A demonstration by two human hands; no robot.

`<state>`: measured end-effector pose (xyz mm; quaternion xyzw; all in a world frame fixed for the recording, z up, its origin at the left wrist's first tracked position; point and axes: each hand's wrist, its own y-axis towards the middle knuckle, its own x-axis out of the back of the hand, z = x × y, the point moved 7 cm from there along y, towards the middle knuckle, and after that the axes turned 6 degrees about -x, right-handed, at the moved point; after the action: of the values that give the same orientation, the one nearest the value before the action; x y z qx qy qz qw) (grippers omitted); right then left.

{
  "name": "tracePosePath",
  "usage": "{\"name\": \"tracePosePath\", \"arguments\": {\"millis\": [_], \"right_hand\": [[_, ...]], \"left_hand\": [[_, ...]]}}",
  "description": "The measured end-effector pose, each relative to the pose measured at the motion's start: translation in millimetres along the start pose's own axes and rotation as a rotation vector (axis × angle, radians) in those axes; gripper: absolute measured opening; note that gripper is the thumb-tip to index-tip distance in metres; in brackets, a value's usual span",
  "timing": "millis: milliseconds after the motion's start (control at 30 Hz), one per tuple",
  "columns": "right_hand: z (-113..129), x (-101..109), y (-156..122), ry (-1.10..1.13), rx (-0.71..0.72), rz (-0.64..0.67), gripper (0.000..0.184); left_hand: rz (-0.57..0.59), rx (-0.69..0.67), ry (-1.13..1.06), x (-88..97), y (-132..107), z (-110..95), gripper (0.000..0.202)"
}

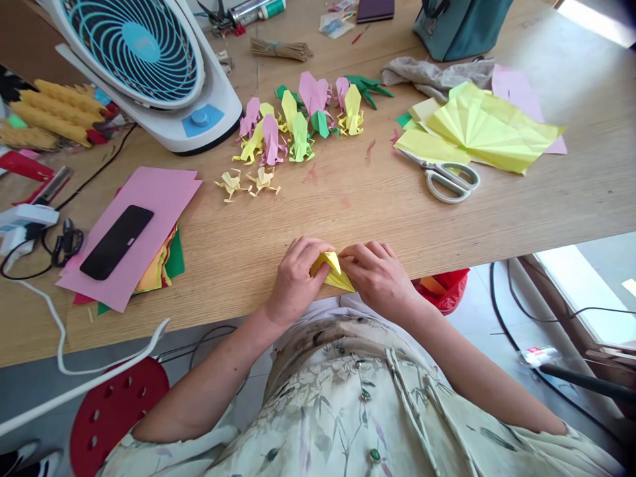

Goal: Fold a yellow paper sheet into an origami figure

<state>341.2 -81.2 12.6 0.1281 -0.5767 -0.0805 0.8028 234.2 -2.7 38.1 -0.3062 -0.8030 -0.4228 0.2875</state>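
Between my hands at the table's front edge is a folded piece of yellow paper [340, 279], with a pale flap standing up at its top. My left hand [302, 277] pinches its left side between thumb and fingers. At the right, my right hand [373, 270] is closed on the paper's other edge, its fingertips partly hidden. Beyond the hands stand several folded paper figures [299, 138] in yellow, pink and green. Two small cream figures [264, 181] lie nearer to me.
Scissors [451, 181] lie before crumpled yellow sheets [489, 126] on the right. On the left, a black phone [117, 242] rests on pink paper [166, 185], with a fan [199, 119] behind. A teal bag [457, 30] stands far back. Below the edge hangs a red bag [454, 295].
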Motion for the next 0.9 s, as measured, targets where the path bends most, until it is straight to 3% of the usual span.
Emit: {"name": "tracePosePath", "arguments": {"millis": [267,633,900], "right_hand": [[-6,4,-1,0.176,-0.057,-0.018,0.017],[-5,8,-11,0.191,-0.026,-0.066,0.02],[-1,19,-28,0.159,0.006,-0.153,0.023]], "left_hand": [[0.101,-0.059,0.148,-7.5,-7,-8,0.009],[0.181,-0.112,0.102,-6.3,-10,-12,0.015],[0.116,-0.134,0.269,-11.6,9,-5,0.013]]}}
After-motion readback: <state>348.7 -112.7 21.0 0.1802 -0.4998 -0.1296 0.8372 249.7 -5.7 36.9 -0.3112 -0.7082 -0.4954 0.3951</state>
